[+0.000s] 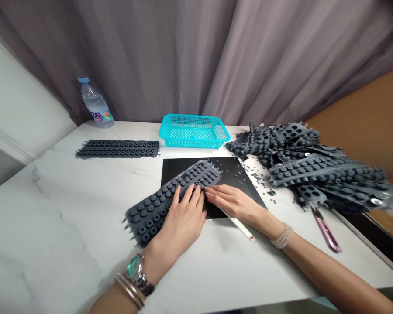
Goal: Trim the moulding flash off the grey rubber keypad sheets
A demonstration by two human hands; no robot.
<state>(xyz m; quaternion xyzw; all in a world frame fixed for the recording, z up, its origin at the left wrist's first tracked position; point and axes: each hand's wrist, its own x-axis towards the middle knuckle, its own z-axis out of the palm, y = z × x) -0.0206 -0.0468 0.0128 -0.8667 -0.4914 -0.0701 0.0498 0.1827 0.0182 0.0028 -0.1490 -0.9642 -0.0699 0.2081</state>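
A dark grey rubber sheet with rows of round, ring-like raised parts lies at a slant, partly over a black mat. My left hand rests on top of it, fingers stretched out and slightly apart. At the sheet's right edge, my right hand has its fingers closed together, the tips touching the sheet. A white pen-like stick sticks out from under the right palm toward me; its front end is hidden by the hand. Small dark bits are scattered on the mat and table to the right.
A turquoise basket stands at the back. Another rubber sheet lies at the back left, near a water bottle. Several such sheets form a pile on the right, with pink thread snips in front.
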